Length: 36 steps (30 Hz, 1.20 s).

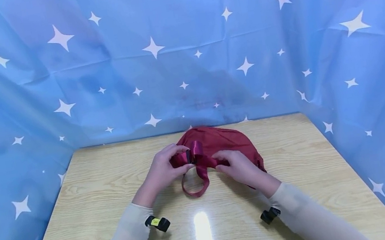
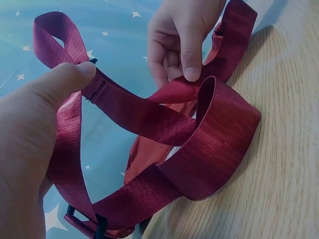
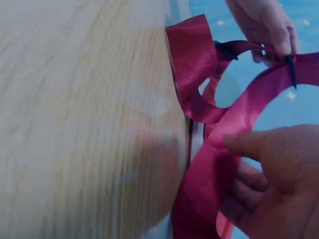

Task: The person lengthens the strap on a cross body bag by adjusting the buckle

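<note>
Pinching a pliable webbing strap [image 2: 224, 149]

The left hand [image 1: 164, 167] is pinching the dark-red strap beside a black slider buckle [image 1: 189, 157], while the right hand [image 1: 236, 167] is gripping another stretch between thumb and fingers. Near the centre of the head view, the strap is curling into loops; it is probably behaving as light, bendy and slightly slick, so a flat pinch beside the buckle should hold best. Beyond, a dark-red cloth bag [image 1: 230, 139] is slumping just right of centre on the wood-grain table [image 1: 109, 172], likely soft and hardly fragile.
</note>
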### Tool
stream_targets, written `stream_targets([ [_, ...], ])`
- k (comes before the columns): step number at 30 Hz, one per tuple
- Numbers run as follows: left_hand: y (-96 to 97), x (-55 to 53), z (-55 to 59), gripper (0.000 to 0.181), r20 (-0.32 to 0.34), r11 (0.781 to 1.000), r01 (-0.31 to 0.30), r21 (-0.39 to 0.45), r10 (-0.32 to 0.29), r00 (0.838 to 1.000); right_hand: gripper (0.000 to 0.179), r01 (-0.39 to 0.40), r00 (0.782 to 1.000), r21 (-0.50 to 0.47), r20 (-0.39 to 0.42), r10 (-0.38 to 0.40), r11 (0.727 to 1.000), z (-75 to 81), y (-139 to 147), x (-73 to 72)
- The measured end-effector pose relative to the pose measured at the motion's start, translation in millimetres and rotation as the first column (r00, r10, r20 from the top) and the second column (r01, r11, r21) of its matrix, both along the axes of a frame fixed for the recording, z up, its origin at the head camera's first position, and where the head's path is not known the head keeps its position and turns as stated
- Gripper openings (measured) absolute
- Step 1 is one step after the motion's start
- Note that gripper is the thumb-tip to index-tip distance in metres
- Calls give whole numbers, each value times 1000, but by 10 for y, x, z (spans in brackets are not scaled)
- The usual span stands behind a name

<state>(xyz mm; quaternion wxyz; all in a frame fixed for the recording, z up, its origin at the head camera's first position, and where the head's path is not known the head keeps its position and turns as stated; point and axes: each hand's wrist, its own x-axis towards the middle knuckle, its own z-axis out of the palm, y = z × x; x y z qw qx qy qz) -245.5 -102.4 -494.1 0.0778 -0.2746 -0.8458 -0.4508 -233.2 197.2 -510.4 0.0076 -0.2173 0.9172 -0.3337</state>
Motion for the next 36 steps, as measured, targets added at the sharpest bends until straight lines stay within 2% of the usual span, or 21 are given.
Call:
stream_targets([
  [5, -13, -4, 4, 46, -3, 1000, -4, -4, 4, 1000, 33, -34, 999, -48, -30, 33, 998, 12, 46, 25],
  [11, -26, -6, 31, 47, -19, 1000, 2, -4, -2, 1000, 33, -48, 998, -39, -39, 47, 998, 35, 206, 73],
  [22, -10, -5, 27, 47, -30, 999, 25, -21, -25, 999, 25, 17, 1000, 98, -6, -17, 995, 146, 392, 148],
  [30, -17, -4, 57, 46, -16, 999, 26, -19, -26, 1000, 18, 32, 999, 264, -34, -24, 964, 155, 439, 157],
  [36, -19, -10, 30, 46, -14, 1000, 23, 10, -23, 1000, 15, 49, 998, 311, -54, -34, 949, 162, 410, 161],
])
